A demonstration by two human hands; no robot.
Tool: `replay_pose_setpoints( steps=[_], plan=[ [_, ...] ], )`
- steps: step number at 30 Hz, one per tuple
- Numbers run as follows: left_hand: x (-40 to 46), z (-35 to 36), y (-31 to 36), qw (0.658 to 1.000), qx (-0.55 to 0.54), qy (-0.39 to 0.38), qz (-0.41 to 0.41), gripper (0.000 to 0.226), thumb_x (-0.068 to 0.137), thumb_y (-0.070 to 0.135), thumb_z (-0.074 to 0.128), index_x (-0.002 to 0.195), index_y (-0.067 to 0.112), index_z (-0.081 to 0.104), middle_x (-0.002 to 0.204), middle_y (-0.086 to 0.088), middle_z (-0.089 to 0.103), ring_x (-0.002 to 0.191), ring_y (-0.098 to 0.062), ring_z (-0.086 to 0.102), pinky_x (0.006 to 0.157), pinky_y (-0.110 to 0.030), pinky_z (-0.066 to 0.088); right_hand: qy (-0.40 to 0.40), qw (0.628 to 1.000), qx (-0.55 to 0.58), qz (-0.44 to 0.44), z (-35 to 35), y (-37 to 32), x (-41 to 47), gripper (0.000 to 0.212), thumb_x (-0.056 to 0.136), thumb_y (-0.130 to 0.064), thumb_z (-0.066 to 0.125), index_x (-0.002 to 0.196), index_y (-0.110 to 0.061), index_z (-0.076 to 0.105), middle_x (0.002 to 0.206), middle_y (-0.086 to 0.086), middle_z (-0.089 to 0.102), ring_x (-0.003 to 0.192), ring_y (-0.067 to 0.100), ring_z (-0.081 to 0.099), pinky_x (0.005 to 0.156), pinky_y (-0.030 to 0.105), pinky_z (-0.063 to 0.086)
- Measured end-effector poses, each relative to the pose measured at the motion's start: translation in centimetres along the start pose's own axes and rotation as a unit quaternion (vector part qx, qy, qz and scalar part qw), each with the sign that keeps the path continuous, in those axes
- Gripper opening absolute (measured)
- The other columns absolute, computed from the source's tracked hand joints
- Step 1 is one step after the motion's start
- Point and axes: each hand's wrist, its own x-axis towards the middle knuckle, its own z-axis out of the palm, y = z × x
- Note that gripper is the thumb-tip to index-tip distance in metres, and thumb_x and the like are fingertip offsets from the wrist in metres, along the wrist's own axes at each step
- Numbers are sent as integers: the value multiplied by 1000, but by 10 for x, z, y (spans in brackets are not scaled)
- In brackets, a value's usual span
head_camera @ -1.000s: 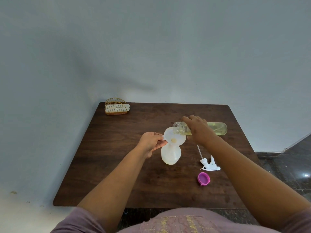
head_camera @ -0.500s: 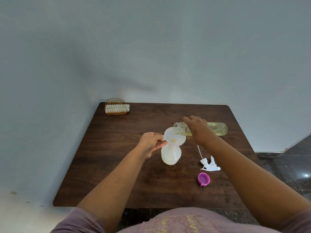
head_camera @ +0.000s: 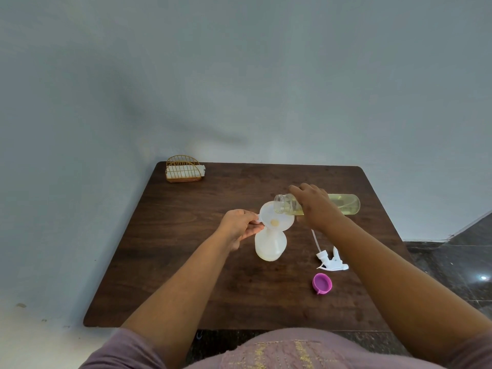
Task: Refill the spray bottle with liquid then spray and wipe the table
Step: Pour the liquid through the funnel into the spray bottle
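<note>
The spray bottle [head_camera: 270, 245], a cloudy white plastic vessel, stands upright near the middle of the dark wooden surface [head_camera: 186, 262] with a white funnel [head_camera: 277, 218] seated in its neck. The left hand [head_camera: 239, 226] pinches the small tab on the funnel's rim, steadying it. The right hand [head_camera: 316, 206] is wrapped around a clear refill bottle [head_camera: 343, 205] of pale yellow liquid, held almost horizontal with its open mouth over the funnel bowl; a little liquid shows at the funnel's throat. The trigger head [head_camera: 331, 258] with its dip tube lies on the surface to the right of the spray bottle, and a pink cap [head_camera: 322, 283] lies just nearer the person. A wire holder [head_camera: 183, 169] with white paper or cloth in it sits at the far left corner. Judgement: filling is under way. The spray bottle looks light and thin-walled, so it could tip easily while part-filled; it is best held around the body or shoulder, not by the funnel alone. The refill bottle appears smooth and possibly slippery if wet, warranting a full grip at mid-body.
</note>
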Motion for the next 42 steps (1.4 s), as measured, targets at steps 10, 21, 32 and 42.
replay_pose_setpoints(
  steps=[10, 21, 32, 42],
  plan=[
    [-1, 0, 1, 1000, 1, 8, -4, 12, 90, 0, 63, 101, -1, 67, 97, -16, 71, 84, -19, 72, 81, -32, 60, 0, 1000, -2, -2, -2, -1, -1, 63, 73, -14, 74, 129, -18, 45, 108, 5, 54, 104, 23, 51, 95, 36, 38],
    [-1, -1, 0, 1000, 0, 3, 2, 13, 91, 0, 62, 103, -4, 67, 93, -16, 70, 79, -18, 71, 81, -32, 60, -4, 1000, -5, -1, -2, -1, -2, 61, 73, -15, 73, 128, -18, 46, 106, 4, 53, 103, 23, 51, 95, 36, 39],
    [-2, -1, 0, 1000, 3, 7, 0, 14, 91, 2, 63, 104, -3, 66, 96, -16, 71, 79, -18, 71, 77, -29, 61, -1, 1000, -2, -2, -2, -1, -3, 62, 72, -14, 76, 126, -18, 47, 105, 5, 54, 101, 22, 51, 96, 37, 39],
    [-2, 0, 0, 1000, 4, 10, -2, 13, 92, 3, 62, 102, -3, 67, 92, -14, 70, 79, -18, 71, 79, -31, 61, -4, 1000, -6, -4, -2, -1, -3, 60, 73, -15, 75, 126, -18, 46, 106, 4, 53, 102, 23, 50, 95, 36, 39]
  ],
)
